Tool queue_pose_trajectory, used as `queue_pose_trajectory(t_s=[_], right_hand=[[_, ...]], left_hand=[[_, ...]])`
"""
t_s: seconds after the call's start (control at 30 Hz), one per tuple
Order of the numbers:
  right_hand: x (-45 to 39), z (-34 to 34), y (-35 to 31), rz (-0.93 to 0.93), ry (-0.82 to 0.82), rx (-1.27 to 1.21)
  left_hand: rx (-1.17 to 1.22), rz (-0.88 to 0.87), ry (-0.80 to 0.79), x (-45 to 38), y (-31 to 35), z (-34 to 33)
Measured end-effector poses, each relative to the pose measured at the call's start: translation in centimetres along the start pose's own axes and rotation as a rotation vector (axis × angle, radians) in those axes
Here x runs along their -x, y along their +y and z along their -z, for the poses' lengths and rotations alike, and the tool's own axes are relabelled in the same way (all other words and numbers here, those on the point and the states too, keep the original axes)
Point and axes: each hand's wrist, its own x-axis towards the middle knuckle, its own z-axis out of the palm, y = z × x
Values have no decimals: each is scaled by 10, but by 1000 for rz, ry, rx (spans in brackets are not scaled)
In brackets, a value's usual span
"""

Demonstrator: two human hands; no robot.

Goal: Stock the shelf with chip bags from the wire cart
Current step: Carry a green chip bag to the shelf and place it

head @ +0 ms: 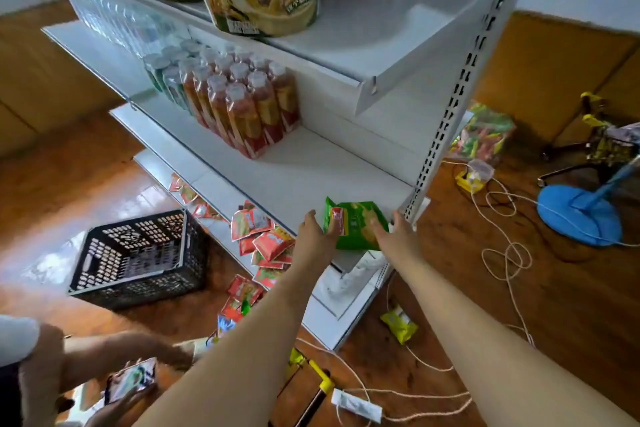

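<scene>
Now my left hand and right hand clamp a green chip bag at the shelf's near right corner; mostly bare, much stocking remains.

A white metal shelf unit is standing on the wooden floor, its middle shelf carrying packs of red-labelled bottles and a green chip bag at the front edge. Red snack packets are lying on the shelf below, while a black crate, a yellow packet and a blue fan base are sitting on the floor
</scene>
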Motion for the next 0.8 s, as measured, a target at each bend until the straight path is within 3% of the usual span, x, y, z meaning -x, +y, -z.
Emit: queue_pose_trajectory(t_s=[0.13,0.37,0.63,0.8], right_hand=[[-4,-8,8,-88,-26,-46],[32,3,18,-231,22,-521],[137,46,29,-290,200,-765],[214,83,46,-304,341,-911]], left_hand=[[11,58,-17,-3,5,0],[149,32,-85,20,-1,2],[469,38,-358,96,10,18],[520,-49,-505,153,44,7]])
